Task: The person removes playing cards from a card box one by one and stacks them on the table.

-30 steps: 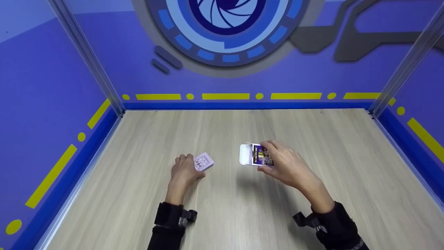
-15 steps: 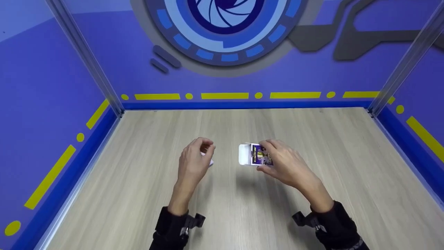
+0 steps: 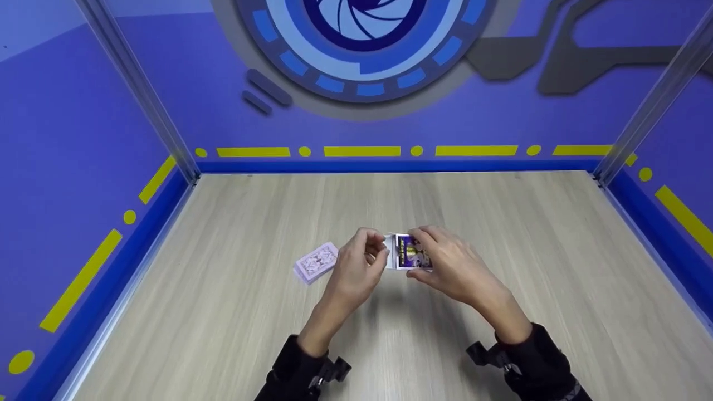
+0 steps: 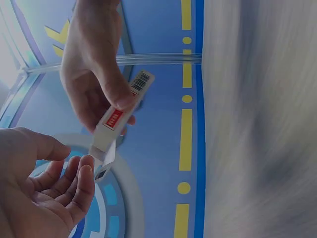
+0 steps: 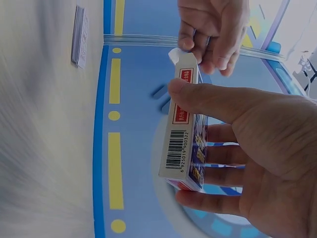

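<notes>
My right hand (image 3: 462,270) grips a small card box (image 3: 413,253) above the table, thumb on one narrow side and fingers on the other. Its printed face is purple; the narrow side bears red labels and a barcode. At the left end the white end flap (image 5: 175,54) stands folded out. My left hand (image 3: 357,264) is beside that flap, fingers loosely bent; a fingertip is at the flap, but whether it presses on it I cannot tell. A deck of playing cards (image 3: 317,262) with pink patterned backs lies on the table left of my left hand, slightly fanned at one edge.
The wood-grain table (image 3: 223,312) is enclosed by a blue back wall (image 3: 356,131) and side walls with yellow markings. Metal posts (image 3: 136,83) stand at the back corners.
My left hand has left the card deck and moved right to the box's flap, uncovering the deck. My right hand still grips the box, shifted slightly left.
</notes>
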